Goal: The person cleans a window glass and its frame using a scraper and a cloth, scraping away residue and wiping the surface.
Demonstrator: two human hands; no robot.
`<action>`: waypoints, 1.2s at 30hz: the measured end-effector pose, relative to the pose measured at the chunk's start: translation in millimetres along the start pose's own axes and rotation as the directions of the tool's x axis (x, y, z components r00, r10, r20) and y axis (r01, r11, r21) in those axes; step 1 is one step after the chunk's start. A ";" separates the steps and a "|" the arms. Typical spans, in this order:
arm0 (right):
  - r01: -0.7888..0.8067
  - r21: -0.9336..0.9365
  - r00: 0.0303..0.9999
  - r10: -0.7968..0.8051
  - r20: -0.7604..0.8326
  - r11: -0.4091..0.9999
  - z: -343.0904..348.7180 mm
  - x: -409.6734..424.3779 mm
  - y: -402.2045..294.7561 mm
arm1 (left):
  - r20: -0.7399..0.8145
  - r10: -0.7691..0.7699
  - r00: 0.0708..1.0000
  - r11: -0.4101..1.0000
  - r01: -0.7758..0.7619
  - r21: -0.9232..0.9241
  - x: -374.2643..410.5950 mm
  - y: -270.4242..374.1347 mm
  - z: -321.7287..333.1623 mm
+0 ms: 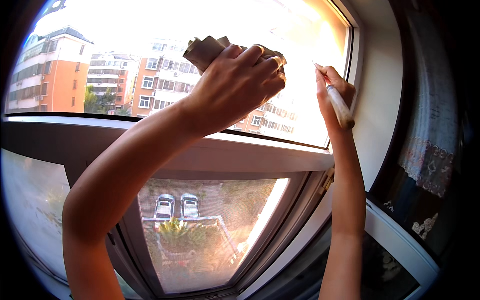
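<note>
My left hand (240, 80) grips a folded grey-brown cloth or paper wad (206, 54) in front of the upper window pane (232, 22); whether the wad touches the glass is hard to judge. Further right, my right hand (339, 82) is closed around a slim tool with a pale, worn handle (339, 107). The handle's dark butt end points down toward my wrist. Between thumb and fingers a thin tip pokes out near the pane's right side, but glare blurs it, so its exact kind is unclear.
A white window frame bar (255, 152) crosses below the pane. Beneath it sits a lower window with an insect screen (213, 240), and a brass-coloured hinge (328, 180) at its right. A lace-edged curtain (427, 161) hangs at far right. Outside, apartment buildings (63, 75) and two parked cars (165, 206) show.
</note>
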State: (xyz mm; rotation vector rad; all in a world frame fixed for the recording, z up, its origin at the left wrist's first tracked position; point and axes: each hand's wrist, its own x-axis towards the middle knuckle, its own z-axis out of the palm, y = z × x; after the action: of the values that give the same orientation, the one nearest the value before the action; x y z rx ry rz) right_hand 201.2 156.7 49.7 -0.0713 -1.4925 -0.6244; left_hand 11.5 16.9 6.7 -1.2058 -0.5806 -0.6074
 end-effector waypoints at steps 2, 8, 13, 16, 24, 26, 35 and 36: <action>0.049 -0.008 0.999 -0.049 -0.008 0.999 0.4 -6.6 1.1 | 0.019 -0.005 1.000 1.000 0.005 0.001 -0.8 0.9 -1.4; 0.059 -0.006 0.998 -0.059 -0.023 0.998 1.0 0.1 3.6 | 0.023 -0.004 1.000 1.000 0.004 0.004 -0.1 -0.5 -0.9; 0.073 -0.006 0.997 -0.073 -0.008 0.997 1.2 -14.6 -0.9 | 0.017 -0.020 1.000 0.997 0.021 -0.075 -0.9 0.6 -2.1; 0.116 -0.057 0.993 -0.117 -0.024 0.992 0.8 -0.1 5.2 | 0.010 0.002 1.000 1.000 -0.002 -0.026 -1.3 -0.2 -0.9; -0.035 -0.026 0.999 0.035 0.019 0.999 -2.5 0.8 -5.5 | 0.044 0.013 0.999 1.000 -0.012 -0.002 -2.7 0.8 -3.6; -0.009 -0.047 1.000 0.010 0.027 0.999 -1.9 -3.7 -6.1 | 0.013 -0.013 1.000 0.998 0.014 -0.058 -3.9 -0.5 0.6; -0.028 -0.053 1.000 0.029 0.010 0.998 1.3 2.2 0.5 | 0.000 -0.020 1.000 0.997 0.020 -0.077 -2.3 -0.7 0.2; 0.045 -0.069 0.999 -0.046 -0.011 0.997 0.1 -6.1 -4.0 | 0.012 -0.013 1.000 0.997 0.013 -0.071 -2.0 -0.1 -0.4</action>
State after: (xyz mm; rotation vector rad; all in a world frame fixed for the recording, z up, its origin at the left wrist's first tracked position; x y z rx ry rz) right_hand 199.6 155.4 42.7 -0.0862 -1.4634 -0.7118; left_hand 10.0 16.8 5.3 -1.2737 -0.5809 -0.6370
